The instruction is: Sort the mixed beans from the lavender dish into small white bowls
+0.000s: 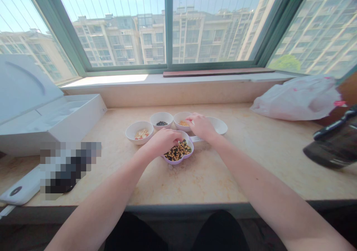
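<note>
My left hand (166, 141) is over a purple-rimmed bowl (192, 150), its bent fingertips close together at the mixed black and yellow beans (177, 152). At the right edge of a white bowl (176, 122) holding yellow beans (183, 123) is my right hand (201, 126), fingers drawn together above them. Whatever either pinch holds is too small to make out. A white bowl of black beans (161, 123) stands beside it. Further left, another white bowl (131, 136) holds pale, flat pieces (141, 134). A white dish (221, 126) lies partly behind my right hand.
An open white box (80, 113) stands on the left of the stone counter (267, 158), with a white device (23, 186) and a blurred dark object (69, 173) in front. At right are a plastic bag (298, 98) and a dark container (331, 147). Windows rise behind.
</note>
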Available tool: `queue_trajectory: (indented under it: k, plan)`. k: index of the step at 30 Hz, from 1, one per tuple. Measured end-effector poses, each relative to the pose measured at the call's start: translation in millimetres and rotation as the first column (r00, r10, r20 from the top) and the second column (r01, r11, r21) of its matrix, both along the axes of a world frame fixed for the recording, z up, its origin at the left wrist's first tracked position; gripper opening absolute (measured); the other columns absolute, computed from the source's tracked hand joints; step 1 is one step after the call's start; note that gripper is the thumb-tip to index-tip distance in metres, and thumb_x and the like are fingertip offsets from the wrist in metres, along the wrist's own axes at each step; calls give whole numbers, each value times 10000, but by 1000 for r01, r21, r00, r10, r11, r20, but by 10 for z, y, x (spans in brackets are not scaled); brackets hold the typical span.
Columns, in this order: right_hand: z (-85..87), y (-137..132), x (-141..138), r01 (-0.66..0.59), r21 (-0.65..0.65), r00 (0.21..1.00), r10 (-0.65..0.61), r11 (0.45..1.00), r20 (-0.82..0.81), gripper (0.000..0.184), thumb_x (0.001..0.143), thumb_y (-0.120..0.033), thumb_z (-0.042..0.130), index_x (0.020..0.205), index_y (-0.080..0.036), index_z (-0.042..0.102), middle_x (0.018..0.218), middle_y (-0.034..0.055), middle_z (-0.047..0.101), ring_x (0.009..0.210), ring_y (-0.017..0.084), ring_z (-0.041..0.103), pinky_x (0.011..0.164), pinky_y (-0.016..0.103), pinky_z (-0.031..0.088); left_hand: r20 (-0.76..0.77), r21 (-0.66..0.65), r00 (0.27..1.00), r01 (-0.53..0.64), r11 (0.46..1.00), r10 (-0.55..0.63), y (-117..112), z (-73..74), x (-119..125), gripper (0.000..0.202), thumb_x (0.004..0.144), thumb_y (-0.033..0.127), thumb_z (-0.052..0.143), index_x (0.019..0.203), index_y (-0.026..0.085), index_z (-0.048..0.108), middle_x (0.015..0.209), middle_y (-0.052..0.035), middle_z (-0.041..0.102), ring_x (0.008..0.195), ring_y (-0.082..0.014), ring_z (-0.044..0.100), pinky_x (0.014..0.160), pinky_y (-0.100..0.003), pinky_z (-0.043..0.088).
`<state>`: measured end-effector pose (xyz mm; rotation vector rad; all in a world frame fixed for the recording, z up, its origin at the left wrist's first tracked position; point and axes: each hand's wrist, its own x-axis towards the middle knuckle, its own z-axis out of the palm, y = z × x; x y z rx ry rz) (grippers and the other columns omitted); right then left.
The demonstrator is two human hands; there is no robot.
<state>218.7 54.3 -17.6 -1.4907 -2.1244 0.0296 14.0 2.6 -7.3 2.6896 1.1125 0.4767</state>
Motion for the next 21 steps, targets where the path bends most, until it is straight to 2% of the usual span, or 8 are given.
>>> queue_trajectory:
  k: [3,5,7,10,13,15,18,21]
  plan:
    - [5,-11,9,-7,-2,1000,7,1000,-21,275,994,-212,522,961,-194,795,1085,129,736,1012,268,688,910,374,500,157,-50,984,-80,996,87,-3,67,-47,183,899,147,607,873,217,775,908,-35,776,897,-202,701,884,-317,518]
    - [8,-7,25,-5,13,998,6,1000,-61,270,991,-199,521,1006,-187,790,1101,128,740,1027,267,689,926,373,495,332,-141,931,-112,984,153,-9,120,-74,174,914,192,604,908,214,777,942,-34,781,899,-193,698,887,-321,523]
    - [20,-2,47,-2,37,994,6,999,-111,274,980,-169,517,1050,-178,782,1110,126,747,1037,260,687,939,368,491,531,-260,820,-82,962,213,-13,171,-92,134,904,243,642,920,197,767,939,-39,779,894,-185,698,871,-316,532]
    - [68,-17,71,15,77,979,1,997,-203,253,948,-155,548,1059,-165,775,1074,120,764,965,241,692,910,360,499,747,-453,566,50,890,348,-13,231,-109,158,849,299,739,936,167,737,879,-44,761,815,-152,689,807,-286,546]
    - [148,-83,58,44,93,948,-12,995,-318,206,906,-182,605,1018,-167,777,978,97,780,795,214,670,809,354,509,803,-579,339,246,778,490,-9,262,-135,197,833,289,784,954,157,700,889,-43,751,761,-106,678,792,-252,554]
    - [203,-155,26,26,83,916,10,996,-402,188,903,-239,619,983,-179,779,906,80,778,698,195,635,735,348,502,790,-613,255,346,711,557,-9,269,-153,179,849,259,784,951,156,678,923,-47,750,771,-93,687,822,-244,564]
    - [269,-292,-48,-88,56,844,105,995,-526,237,919,-363,621,966,-188,773,880,72,773,686,184,621,683,330,489,751,-648,216,417,637,623,-21,271,-155,128,885,212,759,942,153,660,931,-46,747,779,-86,698,864,-242,575]
    - [305,-436,-137,-240,10,767,196,971,-611,314,911,-461,637,996,-189,767,885,66,762,699,172,622,653,311,478,727,-664,211,461,589,654,-46,266,-118,72,908,164,726,921,144,658,906,-44,745,784,-85,709,891,-237,575]
